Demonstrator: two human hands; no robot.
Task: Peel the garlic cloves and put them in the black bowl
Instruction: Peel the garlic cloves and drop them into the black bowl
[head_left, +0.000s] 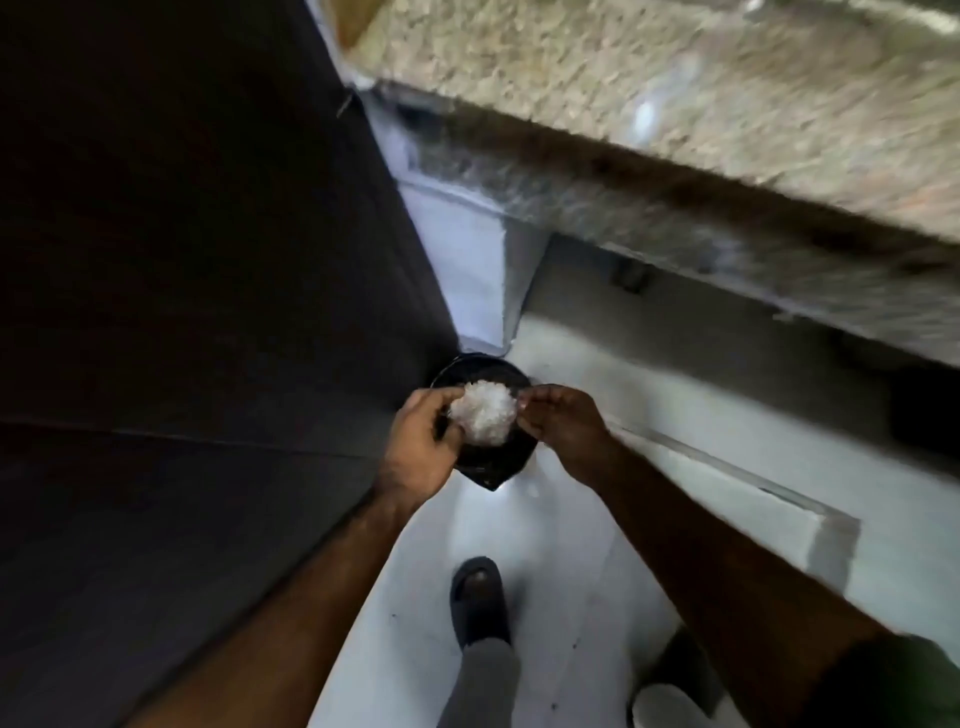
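The left hand (415, 441) curls its fingers round a white, crumpled clump (483, 420), which looks like loose garlic skins, though motion blur leaves that uncertain; the right hand (558, 428) pinches at the clump's far edge, fingertips narrow and drawn together; no single garlic clove can be picked out. Directly beneath the fingers of both hands sits a round black container (488, 467), which reads as a lined bin on the floor rather than the black bowl of the task; I cannot tell for sure.

The risk, as I judge it: the skins are light and flaky, so a loose release could scatter bits past the rim onto the floor; a clove hidden in the clump could be thrown away with it; and if this is in fact the bowl, skins would end up where peeled cloves belong.

Below the hands lies a pale, glossy floor (571, 597); beyond the fingertips runs a speckled stone counter (675, 104) over light cabinets; to the left of the left hand stands a dark panel (182, 260); a foot in a dark slipper (478, 597) stands nearer than the wrists.
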